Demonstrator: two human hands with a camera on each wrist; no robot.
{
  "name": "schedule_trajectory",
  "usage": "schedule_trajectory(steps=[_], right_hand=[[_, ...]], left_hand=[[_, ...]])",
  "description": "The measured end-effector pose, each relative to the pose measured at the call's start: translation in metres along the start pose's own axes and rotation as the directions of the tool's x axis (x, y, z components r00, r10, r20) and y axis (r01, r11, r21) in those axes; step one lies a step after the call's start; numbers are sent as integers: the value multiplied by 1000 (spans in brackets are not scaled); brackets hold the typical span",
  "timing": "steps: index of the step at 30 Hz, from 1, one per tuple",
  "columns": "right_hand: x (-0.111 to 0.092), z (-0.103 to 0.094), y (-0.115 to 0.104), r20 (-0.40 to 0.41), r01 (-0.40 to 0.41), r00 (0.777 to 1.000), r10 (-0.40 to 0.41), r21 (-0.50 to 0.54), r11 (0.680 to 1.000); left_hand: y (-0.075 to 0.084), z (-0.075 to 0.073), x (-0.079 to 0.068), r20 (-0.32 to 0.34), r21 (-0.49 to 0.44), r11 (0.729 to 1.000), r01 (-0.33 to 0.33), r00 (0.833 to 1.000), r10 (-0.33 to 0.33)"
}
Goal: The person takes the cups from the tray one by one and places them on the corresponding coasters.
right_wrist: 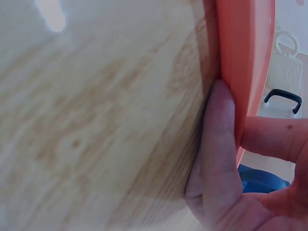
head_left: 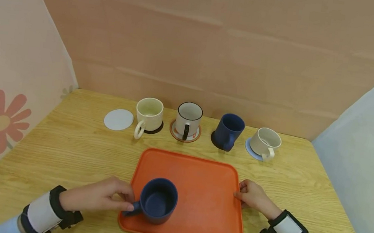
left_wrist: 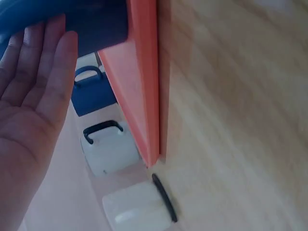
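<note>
A dark blue mug stands at the left side of the orange tray, its handle pointing left over the rim. My left hand pinches that handle, thumb on the near side. In the left wrist view the fingers look fairly straight, their tips against the mug; the thumb is hidden. At the tray's right edge, my right hand grips the rim. The right wrist view shows fingers along the outer side of the rim, with another digit over its top.
Along the back, a cream mug, a white black-handled mug, another blue mug and a small white cup stand on coasters. A bare white coaster lies at their left. A brown wall rises behind.
</note>
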State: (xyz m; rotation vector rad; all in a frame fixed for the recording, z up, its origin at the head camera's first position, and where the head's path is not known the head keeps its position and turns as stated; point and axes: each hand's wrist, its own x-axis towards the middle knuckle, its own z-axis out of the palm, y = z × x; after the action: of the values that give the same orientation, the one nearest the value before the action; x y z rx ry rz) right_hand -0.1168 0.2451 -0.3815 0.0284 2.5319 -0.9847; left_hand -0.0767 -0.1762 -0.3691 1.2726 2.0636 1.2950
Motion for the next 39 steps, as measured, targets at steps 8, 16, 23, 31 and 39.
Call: schedule_trajectory(steps=[8,16,23,31,39], right_hand=[[1,0,1,0,22,1000,-22,-9,1000],[1,1,0,-5,5,1000,-5,-29,1000],[1,1,1,-11,-8,1000,8,-16,1000],[-1,0,-2,-3,-1,1000,1,-12,1000],[-1,0,-2,0,25,1000,-25,-16,1000]], left_hand=[[-3,8,4,41,-90,996,25,999,-21],[-6,13,4,80,-294,954,61,996,-39],[-6,16,1,133,-500,858,116,989,-56],[-3,17,1,119,-465,875,133,989,-87],[-1,16,2,74,-458,871,178,984,-163]])
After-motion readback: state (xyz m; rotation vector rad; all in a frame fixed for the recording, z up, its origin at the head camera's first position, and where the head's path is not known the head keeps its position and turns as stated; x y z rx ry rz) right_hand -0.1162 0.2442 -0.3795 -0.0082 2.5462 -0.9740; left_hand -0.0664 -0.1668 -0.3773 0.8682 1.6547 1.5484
